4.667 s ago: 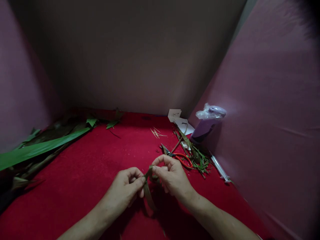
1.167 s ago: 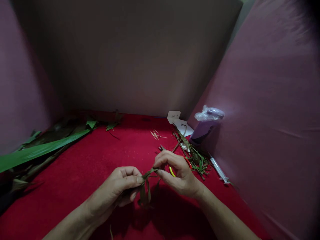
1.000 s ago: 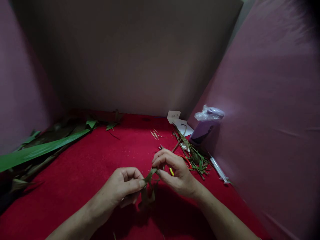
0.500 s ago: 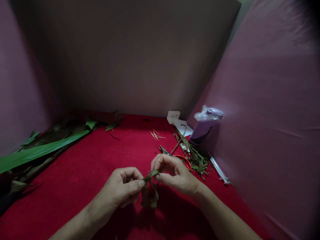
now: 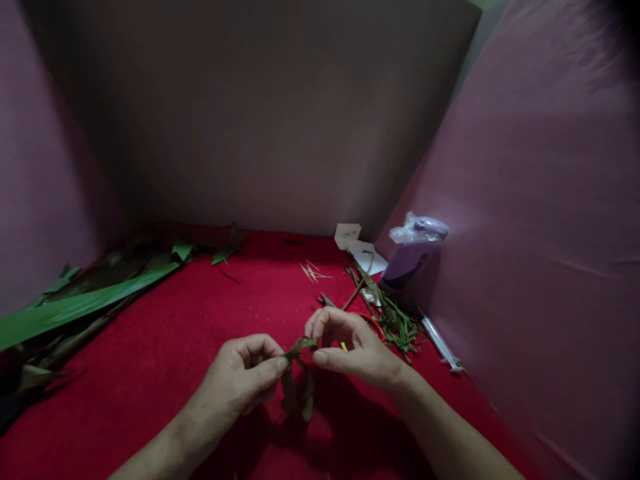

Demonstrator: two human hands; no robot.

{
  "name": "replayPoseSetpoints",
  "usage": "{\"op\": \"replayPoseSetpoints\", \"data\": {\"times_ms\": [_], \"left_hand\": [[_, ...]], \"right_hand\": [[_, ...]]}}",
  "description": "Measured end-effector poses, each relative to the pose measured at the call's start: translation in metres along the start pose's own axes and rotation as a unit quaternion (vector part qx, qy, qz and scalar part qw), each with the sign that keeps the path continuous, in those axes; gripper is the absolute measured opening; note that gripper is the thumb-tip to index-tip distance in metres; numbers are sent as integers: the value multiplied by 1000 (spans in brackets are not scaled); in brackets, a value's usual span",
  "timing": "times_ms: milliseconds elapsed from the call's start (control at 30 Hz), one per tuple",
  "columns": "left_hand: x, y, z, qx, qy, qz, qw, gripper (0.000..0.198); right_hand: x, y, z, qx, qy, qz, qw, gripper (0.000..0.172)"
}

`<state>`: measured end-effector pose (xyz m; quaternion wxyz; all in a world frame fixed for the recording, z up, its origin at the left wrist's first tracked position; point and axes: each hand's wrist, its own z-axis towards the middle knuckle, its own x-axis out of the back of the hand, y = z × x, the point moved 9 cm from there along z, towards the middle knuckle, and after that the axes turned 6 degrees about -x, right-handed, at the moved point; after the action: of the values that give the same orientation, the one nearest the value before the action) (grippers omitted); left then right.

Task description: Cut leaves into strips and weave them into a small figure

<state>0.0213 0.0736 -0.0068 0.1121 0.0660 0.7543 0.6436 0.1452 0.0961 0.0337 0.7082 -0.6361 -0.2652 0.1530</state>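
Note:
Between my two hands hangs a dull green leaf strip [image 5: 307, 393], folded into a loop with its ends dangling above the red cloth [image 5: 165, 373]. My left hand [image 5: 250, 370] pinches it at the top between thumb and forefinger. On the other side, my right hand [image 5: 353, 343] has its thumb and fingertips closed at the strip's upper right end. Scissors with red and yellow handles [image 5: 374, 325] lie just behind my right hand, which partly covers them.
Long green leaves [image 5: 95, 300] lie along the left wall. Toothpicks [image 5: 314, 271] are scattered mid-cloth. To the right are leaf scraps [image 5: 400, 323], a syringe [image 5: 441, 343], white papers [image 5: 367, 257] and a purple bottle [image 5: 407, 263] topped with clear plastic. Walls enclose three sides.
Both hands stay nearly in place with the leaf strip between them. My right thumb has shifted slightly, and the strip's upper end has turned a little. A bit of yellow handle now shows.

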Motion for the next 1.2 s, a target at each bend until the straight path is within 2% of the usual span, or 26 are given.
{"op": "replayPoseSetpoints", "data": {"times_ms": [167, 267, 400, 567, 733, 867, 933, 1033, 1200], "left_hand": [[3, -1, 1, -3, 19, 8, 1000, 28], [5, -1, 1, -7, 30, -12, 999, 28], [9, 3, 0, -21, 57, -13, 998, 26], [11, 11, -1, -72, 72, 39, 994, 22], [11, 12, -1, -107, 72, 54, 990, 21], [12, 20, -4, -154, 84, 82, 981, 20], [11, 23, -6, -166, 86, 100, 977, 20], [10, 25, -7, -170, 91, 105, 976, 20], [12, 18, -4, -150, 86, 89, 981, 21]], "right_hand": [[5, -12, -3, 47, 93, -121, 987, 8], [3, -15, -5, 54, 121, -190, 973, 6], [2, -11, -5, 46, 139, -192, 971, 8], [6, -10, -7, 57, 189, -151, 969, 13], [-3, -21, -11, 125, 194, -227, 946, 10], [-2, -27, -17, 159, 214, -236, 934, 6], [-7, -32, -18, 188, 193, -258, 928, 16], [-15, -36, -20, 217, 171, -300, 913, 17], [-18, -38, -22, 230, 179, -320, 901, 15]]}}
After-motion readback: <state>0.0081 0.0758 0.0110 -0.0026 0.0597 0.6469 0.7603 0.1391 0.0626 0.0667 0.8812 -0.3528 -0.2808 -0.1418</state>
